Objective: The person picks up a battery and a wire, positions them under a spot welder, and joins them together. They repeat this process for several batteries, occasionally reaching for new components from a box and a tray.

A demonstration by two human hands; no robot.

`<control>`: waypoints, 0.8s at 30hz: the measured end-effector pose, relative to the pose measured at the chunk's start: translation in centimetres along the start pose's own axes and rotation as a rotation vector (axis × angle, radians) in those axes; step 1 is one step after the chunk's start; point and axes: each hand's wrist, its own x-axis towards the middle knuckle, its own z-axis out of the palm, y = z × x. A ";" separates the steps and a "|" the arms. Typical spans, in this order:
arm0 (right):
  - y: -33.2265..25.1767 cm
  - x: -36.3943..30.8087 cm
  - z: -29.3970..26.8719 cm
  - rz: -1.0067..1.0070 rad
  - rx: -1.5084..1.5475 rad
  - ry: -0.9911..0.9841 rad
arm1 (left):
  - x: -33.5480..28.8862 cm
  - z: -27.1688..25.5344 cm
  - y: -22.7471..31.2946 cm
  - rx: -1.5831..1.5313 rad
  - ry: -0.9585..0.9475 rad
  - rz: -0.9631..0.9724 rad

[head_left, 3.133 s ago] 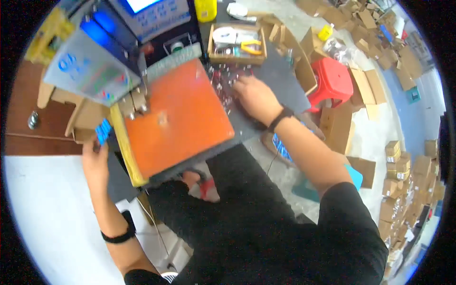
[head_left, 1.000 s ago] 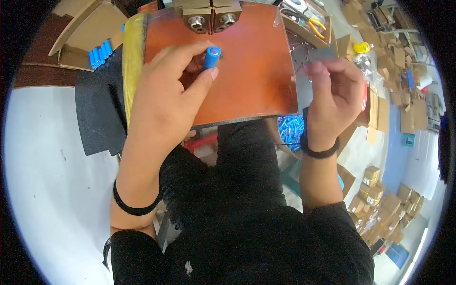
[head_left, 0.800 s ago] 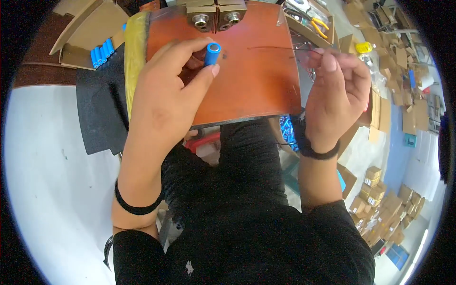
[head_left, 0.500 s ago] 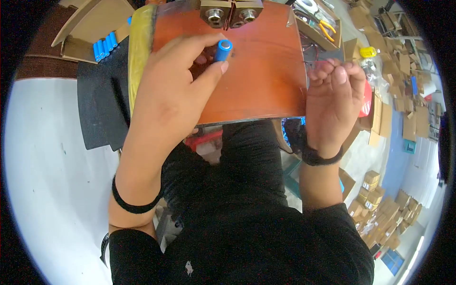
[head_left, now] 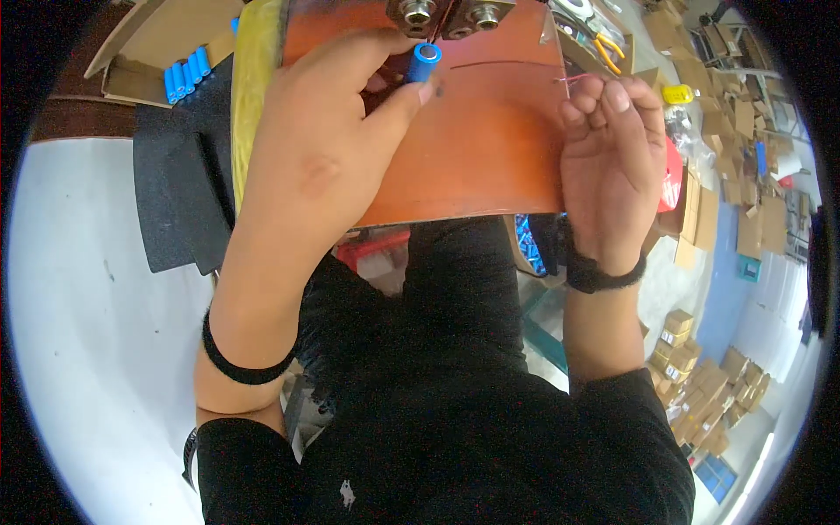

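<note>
My left hand [head_left: 324,140] pinches a blue cylindrical battery cell [head_left: 423,66] between thumb and fingers, its round metal end facing up. The cell is just below the metal electrode blocks [head_left: 446,16] of a machine, whose thin tips come down close to it; whether they touch I cannot tell. My right hand [head_left: 612,162] is palm up at the right edge of the orange work surface [head_left: 477,157], its fingers curled and closed. A thin red wire [head_left: 570,80] shows at its fingertips and seems to be held there.
Several blue cells [head_left: 187,76] stand by an open cardboard box [head_left: 144,83] at the far left. A yellow-wrapped edge [head_left: 254,105] borders the work surface. Orange-handled pliers [head_left: 609,54] lie in a tray at the far right. Cartons [head_left: 700,385] are stacked on the right-hand floor.
My left hand has carried the battery cell slightly farther away and to the right, nearer the electrode tips. My right hand has risen a little, fingers still curled. The view has shifted slightly.
</note>
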 end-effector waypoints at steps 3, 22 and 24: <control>-0.1 0.1 0.2 0.027 0.028 0.039 | 0.1 0.1 0.0 0.016 0.009 0.013; -6.9 -9.4 3.0 -0.237 -1.131 -0.654 | -8.8 -1.4 8.6 -0.412 -0.161 -0.225; -6.6 -11.0 2.6 -0.203 -1.130 -0.596 | -10.4 -1.0 9.8 -0.364 -0.144 -0.185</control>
